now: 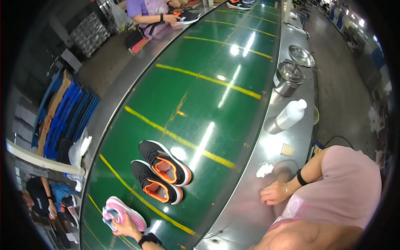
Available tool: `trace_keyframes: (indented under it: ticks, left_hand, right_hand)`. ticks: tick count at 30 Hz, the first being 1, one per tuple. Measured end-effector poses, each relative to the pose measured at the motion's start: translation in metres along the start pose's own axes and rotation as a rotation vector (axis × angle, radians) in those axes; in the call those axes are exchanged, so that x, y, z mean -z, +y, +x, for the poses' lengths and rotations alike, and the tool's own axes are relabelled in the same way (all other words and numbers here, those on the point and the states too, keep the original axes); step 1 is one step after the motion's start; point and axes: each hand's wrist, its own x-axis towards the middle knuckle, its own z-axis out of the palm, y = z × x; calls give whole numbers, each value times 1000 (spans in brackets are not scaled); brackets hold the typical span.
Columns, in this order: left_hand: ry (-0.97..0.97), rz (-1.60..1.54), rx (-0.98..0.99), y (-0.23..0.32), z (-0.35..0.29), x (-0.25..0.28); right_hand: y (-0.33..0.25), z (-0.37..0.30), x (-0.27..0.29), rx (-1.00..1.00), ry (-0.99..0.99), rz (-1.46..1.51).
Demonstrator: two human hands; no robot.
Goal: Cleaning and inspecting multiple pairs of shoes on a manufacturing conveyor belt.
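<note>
At the lower left, my left hand (125, 228) is closed on a pink sneaker (132, 216) with a white sole, at the near end of the green conveyor belt (183, 112). The hand covers part of the shoe, near its blue-grey and white opening. A black band circles that wrist. My right hand (273, 193) rests on the metal ledge beside the belt, fingers curled in, with nothing seen in it. Between my hands on the belt, a pair of black sneakers (160, 171) with orange lining stands side by side.
Along the ledge (246, 183) lie a crumpled white tissue (265, 169) and a beige block (286, 150). Farther up stand a white bottle (291, 115) and a metal canister (288, 78). Across the belt, a co-worker (150, 12) handles a dark shoe (187, 17). Another person (41, 196) is at far left.
</note>
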Motion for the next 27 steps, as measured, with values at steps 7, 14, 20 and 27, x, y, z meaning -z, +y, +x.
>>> trace_keyframes:
  ticks: [7,14,20,27]
  left_hand:
    - [-9,-347,-375,64,-123,168]
    - [-427,-61,-1239,139,-326,284]
    - [-895,63,-1309,133,-451,288]
    - [-541,-294,-682,120,-515,293]
  right_hand:
    - [6,-6,2,-1,40,107]
    - [20,-12,-9,-194,365,491]
    - [28,-15,-17,-267,337,640]
    - [32,-13,3,-304,124,823]
